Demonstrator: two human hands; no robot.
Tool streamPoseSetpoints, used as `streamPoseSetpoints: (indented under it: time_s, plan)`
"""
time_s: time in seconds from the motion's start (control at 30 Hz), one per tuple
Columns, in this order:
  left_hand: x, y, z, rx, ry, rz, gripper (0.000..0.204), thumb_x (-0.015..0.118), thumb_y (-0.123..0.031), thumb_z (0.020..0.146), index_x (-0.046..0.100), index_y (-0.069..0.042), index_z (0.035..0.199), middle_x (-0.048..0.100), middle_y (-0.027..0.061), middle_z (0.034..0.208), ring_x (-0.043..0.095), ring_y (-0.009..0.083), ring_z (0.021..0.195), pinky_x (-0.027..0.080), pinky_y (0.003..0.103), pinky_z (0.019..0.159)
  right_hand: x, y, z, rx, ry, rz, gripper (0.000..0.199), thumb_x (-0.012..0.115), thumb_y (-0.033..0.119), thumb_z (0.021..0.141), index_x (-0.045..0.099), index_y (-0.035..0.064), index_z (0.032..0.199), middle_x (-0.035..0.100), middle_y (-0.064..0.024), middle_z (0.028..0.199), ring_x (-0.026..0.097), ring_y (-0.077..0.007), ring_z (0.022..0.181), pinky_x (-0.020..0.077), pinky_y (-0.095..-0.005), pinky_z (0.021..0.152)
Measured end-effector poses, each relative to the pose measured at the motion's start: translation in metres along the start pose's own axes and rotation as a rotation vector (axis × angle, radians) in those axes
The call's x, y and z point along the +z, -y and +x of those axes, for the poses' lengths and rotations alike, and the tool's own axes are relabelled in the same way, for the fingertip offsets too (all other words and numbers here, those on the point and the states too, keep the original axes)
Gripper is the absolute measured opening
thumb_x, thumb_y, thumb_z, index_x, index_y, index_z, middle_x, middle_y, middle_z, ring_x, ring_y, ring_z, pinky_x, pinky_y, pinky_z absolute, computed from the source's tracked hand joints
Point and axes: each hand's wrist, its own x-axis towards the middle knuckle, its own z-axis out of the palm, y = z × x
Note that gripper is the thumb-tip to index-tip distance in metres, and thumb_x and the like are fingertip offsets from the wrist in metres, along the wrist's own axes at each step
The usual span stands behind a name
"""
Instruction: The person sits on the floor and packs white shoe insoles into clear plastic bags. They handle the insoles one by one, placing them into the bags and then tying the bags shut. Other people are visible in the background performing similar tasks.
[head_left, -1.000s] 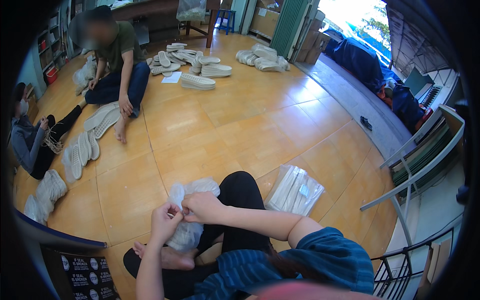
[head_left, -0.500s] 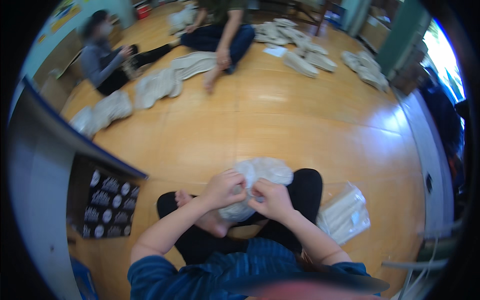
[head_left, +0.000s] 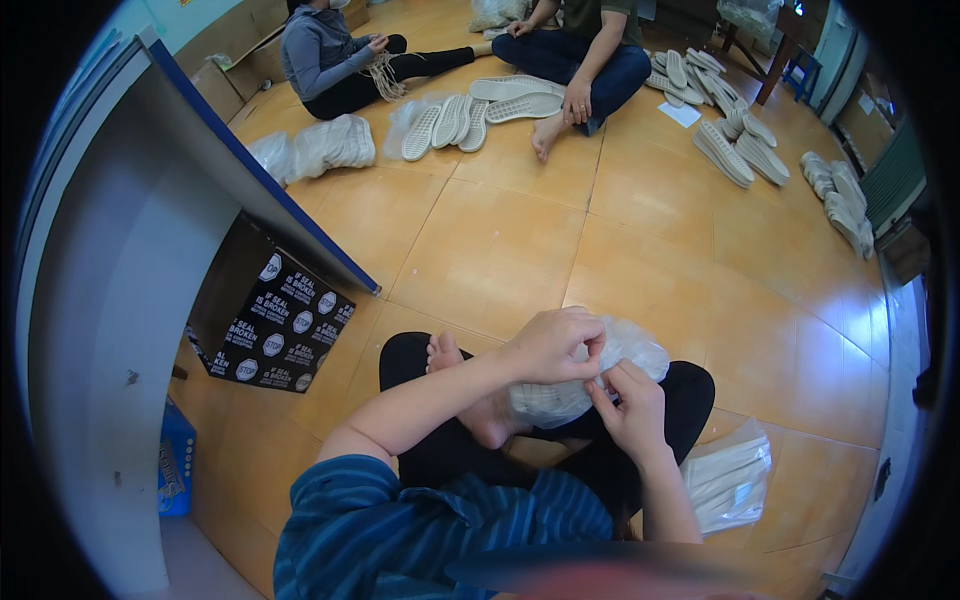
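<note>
I sit cross-legged on a wooden floor with a clear plastic bag of pale shoe soles [head_left: 572, 392] resting on my lap and bare foot. My left hand [head_left: 553, 343] pinches the top of the bag from above. My right hand [head_left: 630, 407] grips the same bag at its right side, fingertips close to the left hand's. Both hands meet at the bag's crumpled mouth, which hides what is between the fingers.
A second clear bag of soles [head_left: 730, 477] lies at my right hip. A black printed box [head_left: 270, 322] stands left, under a blue-edged board [head_left: 200, 150]. Two seated people [head_left: 330, 50] [head_left: 585, 40] work at the far side among many loose soles [head_left: 480, 110] and stacked soles [head_left: 740, 150].
The view has swung left and down, bringing the board and black box into sight. Both hands stay on the bag in my lap, fingers working at its top.
</note>
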Motion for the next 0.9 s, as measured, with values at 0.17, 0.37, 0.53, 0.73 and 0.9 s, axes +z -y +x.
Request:
streamPoseSetpoints:
  time_s: [0.17, 0.37, 0.53, 0.73, 0.9]
  plan:
    - [0.01, 0.032, -0.018, -0.27, -0.008, -0.153, 0.016, 0.07, -0.02, 0.073, 0.061, -0.006, 0.075, 0.062, 0.0076, 0.069, 0.059, 0.0196, 0.062, 0.047, 0.034, 0.058, 0.011, -0.004, -0.042, -0.3, -0.218, 0.041, 0.017, 0.081, 0.011, 0.073, 0.065, 0.0054, 0.077, 0.058, -0.0061, 0.074, 0.056, -0.0229, 0.059, 0.046, -0.0329, 0.052]
    - [0.01, 0.04, -0.019, -0.221, -0.063, -0.049, 0.017, 0.071, -0.022, 0.08, 0.064, -0.007, 0.082, 0.062, 0.0018, 0.075, 0.056, 0.0118, 0.069, 0.046, 0.027, 0.062, 0.0, 0.004, -0.063, -0.481, -0.277, 0.125, 0.019, 0.082, 0.006, 0.07, 0.069, 0.0056, 0.084, 0.061, -0.0051, 0.079, 0.061, -0.0183, 0.063, 0.0505, -0.0301, 0.054]
    - [-0.009, 0.023, -0.019, -0.397, 0.21, -0.295, 0.019, 0.073, -0.022, 0.085, 0.065, -0.006, 0.089, 0.064, -0.0015, 0.088, 0.056, 0.0076, 0.082, 0.045, 0.026, 0.075, -0.011, 0.008, -0.02, 0.151, -0.065, 0.132, 0.022, 0.077, 0.013, 0.077, 0.056, 0.0054, 0.074, 0.052, -0.0063, 0.068, 0.056, -0.0226, 0.062, 0.0464, -0.0342, 0.055]
    - [-0.012, 0.007, -0.018, -0.338, 0.245, -0.331, 0.02, 0.077, -0.022, 0.082, 0.067, -0.006, 0.087, 0.064, -0.0031, 0.08, 0.056, 0.0072, 0.078, 0.044, 0.024, 0.071, 0.017, 0.002, -0.012, 0.005, -0.074, 0.148, 0.024, 0.077, 0.014, 0.078, 0.055, 0.0073, 0.07, 0.053, -0.0056, 0.066, 0.056, -0.0221, 0.06, 0.044, -0.034, 0.053]
    - [0.001, 0.009, -0.015, -0.385, 0.226, -0.379, 0.015, 0.074, -0.017, 0.086, 0.066, -0.005, 0.089, 0.065, -0.0025, 0.085, 0.056, 0.006, 0.079, 0.044, 0.023, 0.068, 0.014, -0.008, -0.039, -0.112, -0.302, 0.108, 0.025, 0.083, 0.009, 0.071, 0.059, 0.0066, 0.066, 0.054, -0.0037, 0.062, 0.052, -0.0201, 0.053, 0.0409, -0.0302, 0.047]
